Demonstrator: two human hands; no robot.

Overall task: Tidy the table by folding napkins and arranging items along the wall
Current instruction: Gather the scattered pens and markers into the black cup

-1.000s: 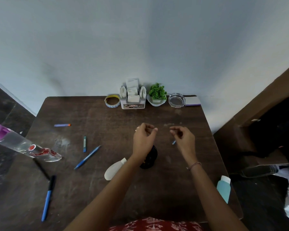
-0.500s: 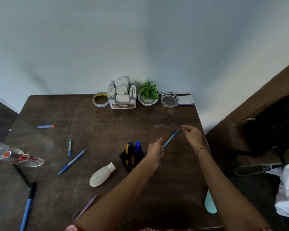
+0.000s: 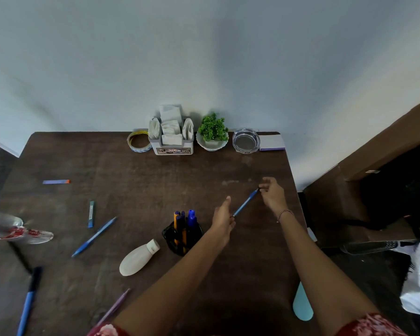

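blue pen [image 3: 245, 202] slanted over the right part of the table [image 3: 143, 190], far tip pinched in the fingertips of the right hand [image 3: 273, 195], near end gripped by the curled left hand [image 3: 222, 221], thumb up. just left of that hand, black pen holder [image 3: 182, 235] with upright pens. along the wall [image 3: 204, 57]: tape roll [image 3: 138, 141], napkin holder [image 3: 172, 141], plant [image 3: 212, 130], ashtray [image 3: 246, 141], notepad [image 3: 271, 143].

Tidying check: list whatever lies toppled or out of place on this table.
The clear plastic bottle with a red label lies on its side at far left. The white squeeze bottle lies toppled beside the black mesh pen holder. Loose blue pens lie scattered left. The left hand and right hand hold another blue pen.
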